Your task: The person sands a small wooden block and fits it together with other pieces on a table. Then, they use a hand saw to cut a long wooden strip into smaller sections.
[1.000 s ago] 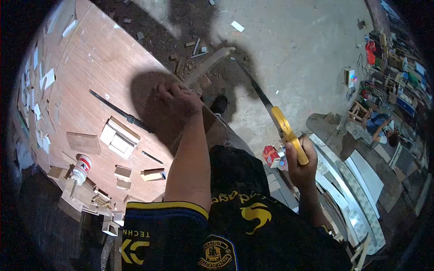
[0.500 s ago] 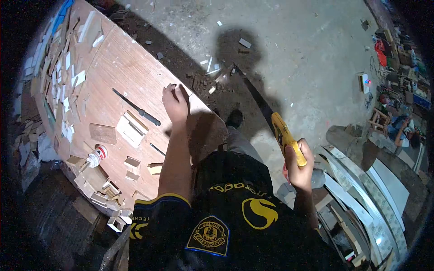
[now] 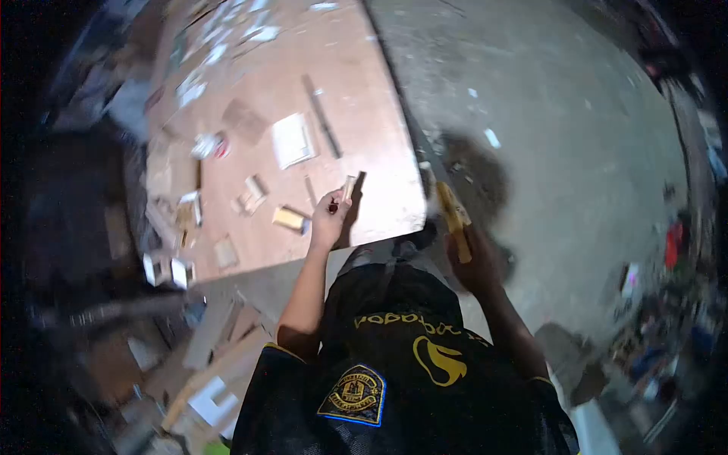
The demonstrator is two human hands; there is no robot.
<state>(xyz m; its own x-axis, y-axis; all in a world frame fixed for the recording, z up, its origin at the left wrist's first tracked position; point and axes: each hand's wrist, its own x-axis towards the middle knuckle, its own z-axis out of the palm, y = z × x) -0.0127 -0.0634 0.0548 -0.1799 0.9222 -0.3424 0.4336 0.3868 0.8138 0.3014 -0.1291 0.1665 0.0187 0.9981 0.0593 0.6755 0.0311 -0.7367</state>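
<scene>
My left hand (image 3: 327, 221) is closed around a small pale piece of wood (image 3: 349, 187) above the near edge of the wooden table (image 3: 379, 136). In my right hand (image 3: 476, 264) is a handsaw (image 3: 455, 220), gripped by its yellow handle beside the table's right corner. The blade points away from me and is hard to make out against the dark floor. Near the left hand lie a yellowish block (image 3: 290, 218) and a thin dark strip (image 3: 310, 189). Beyond them are a long dark tool (image 3: 323, 117), its kind blurred, and a white block (image 3: 293, 142).
A white and red bottle (image 3: 211, 145), a brown rectangular piece (image 3: 246, 120) and small wood pieces (image 3: 252, 194) lie on the table's left. White scraps (image 3: 216, 53) litter its far end. Concrete floor (image 3: 561, 114) with debris stretches to the right; boards (image 3: 216, 394) lie at lower left.
The view has turned, so the table shows further right. My left hand, empty before, now grips a small piece of wood. The saw in my right hand now sits closer to the table's corner.
</scene>
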